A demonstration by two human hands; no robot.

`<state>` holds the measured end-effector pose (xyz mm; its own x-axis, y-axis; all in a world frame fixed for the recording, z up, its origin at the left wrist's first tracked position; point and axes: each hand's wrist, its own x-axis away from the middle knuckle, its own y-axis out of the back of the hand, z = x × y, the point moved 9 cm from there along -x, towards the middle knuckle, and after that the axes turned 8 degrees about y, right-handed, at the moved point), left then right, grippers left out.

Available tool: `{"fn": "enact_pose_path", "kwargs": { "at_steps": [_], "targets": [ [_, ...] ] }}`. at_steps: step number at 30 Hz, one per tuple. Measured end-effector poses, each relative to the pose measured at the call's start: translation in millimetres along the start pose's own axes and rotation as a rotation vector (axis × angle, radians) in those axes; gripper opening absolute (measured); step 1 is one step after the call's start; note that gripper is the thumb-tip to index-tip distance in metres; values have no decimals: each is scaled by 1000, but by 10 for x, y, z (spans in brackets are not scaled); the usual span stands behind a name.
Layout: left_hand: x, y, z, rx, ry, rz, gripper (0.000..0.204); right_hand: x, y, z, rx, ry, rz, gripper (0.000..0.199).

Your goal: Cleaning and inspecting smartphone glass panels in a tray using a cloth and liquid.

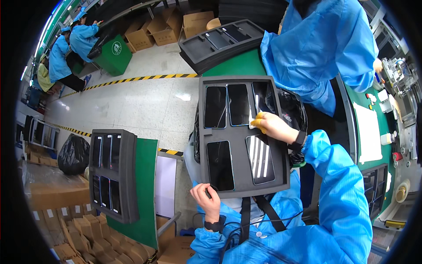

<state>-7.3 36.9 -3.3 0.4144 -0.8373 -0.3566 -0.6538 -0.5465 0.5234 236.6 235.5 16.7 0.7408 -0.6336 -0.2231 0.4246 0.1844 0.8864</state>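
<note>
My left hand (207, 203) grips the edge of the matte foam tray (240, 163). My right hand (276, 126), in yellow finger covers (260, 122), pinches a white cloth (252, 124) beside glossy, rectangular phones (220, 165)

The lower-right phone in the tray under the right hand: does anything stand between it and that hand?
Nothing visible does: the phone lies uncovered, with only bare tray showing between it and the right hand.

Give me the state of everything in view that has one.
Foam tray: partly filled, lower-middle spot bare
Five phones in it: lying flat, screens dark, some reflecting light
Right hand: closed on white cloth
Left hand: fingers curled at tray's near-left corner
Side tray: holding six phones
Black bag: bulging
</note>
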Motion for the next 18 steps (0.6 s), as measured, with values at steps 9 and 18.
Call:
{"fn": "enact_pose_path", "kwargs": {
  "at_steps": [9, 18],
  "targets": [
    [42, 26, 114, 11, 50, -14, 9, 29, -304, 1273, -181, 106, 209, 28],
    [93, -16, 125, 60, 9, -3, 9, -271, -605, 1261, -3, 330, 52, 15]
  ]
}}
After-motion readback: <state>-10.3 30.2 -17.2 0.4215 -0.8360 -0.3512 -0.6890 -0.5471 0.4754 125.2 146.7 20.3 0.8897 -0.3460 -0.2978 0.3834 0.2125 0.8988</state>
